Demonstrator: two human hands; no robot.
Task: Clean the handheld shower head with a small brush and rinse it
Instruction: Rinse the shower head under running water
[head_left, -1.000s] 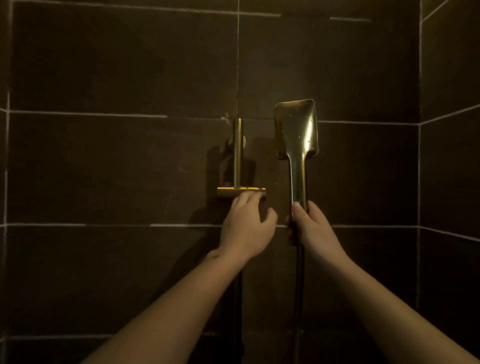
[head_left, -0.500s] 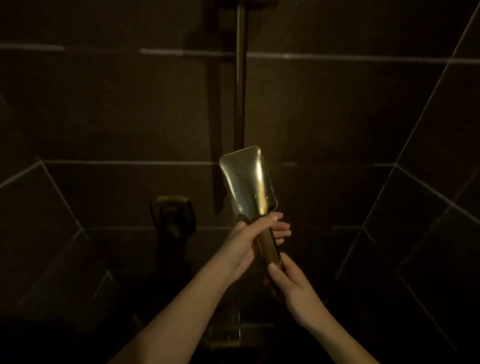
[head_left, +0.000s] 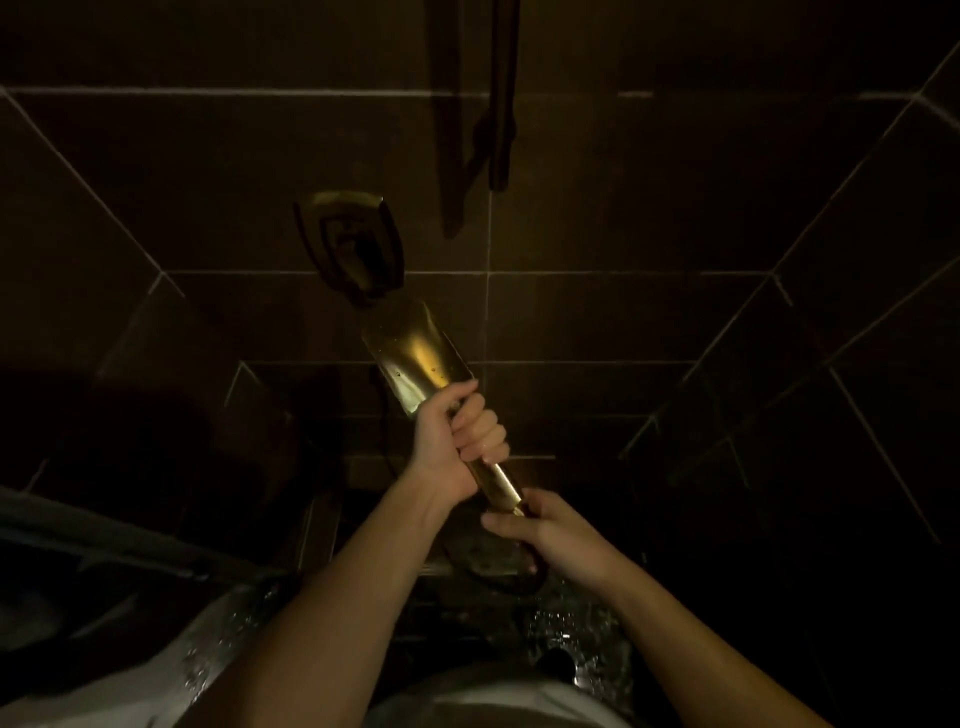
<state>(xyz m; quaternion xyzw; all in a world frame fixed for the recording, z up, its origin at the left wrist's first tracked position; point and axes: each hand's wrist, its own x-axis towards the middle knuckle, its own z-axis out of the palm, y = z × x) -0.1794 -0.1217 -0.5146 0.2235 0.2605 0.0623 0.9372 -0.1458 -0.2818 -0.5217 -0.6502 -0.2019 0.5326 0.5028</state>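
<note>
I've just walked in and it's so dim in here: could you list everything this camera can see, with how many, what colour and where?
Gold metal handheld shower head: one, gold, centre, held in both hands, wide end pointing up and away.
Gold wall fitting: one, gold with dark reflections, on the wall just above the shower head; too dim to tell what it is.
Dark vertical bar: one, dark, top centre on the wall.
Dark tiled wall: dark brown tiles, pale grout lines, all around.
Wet floor: dark, glistening with drops, bottom centre.
Left hand: one, grips the handle just below the head.
Right hand: one, holds the handle's lower end.
</note>
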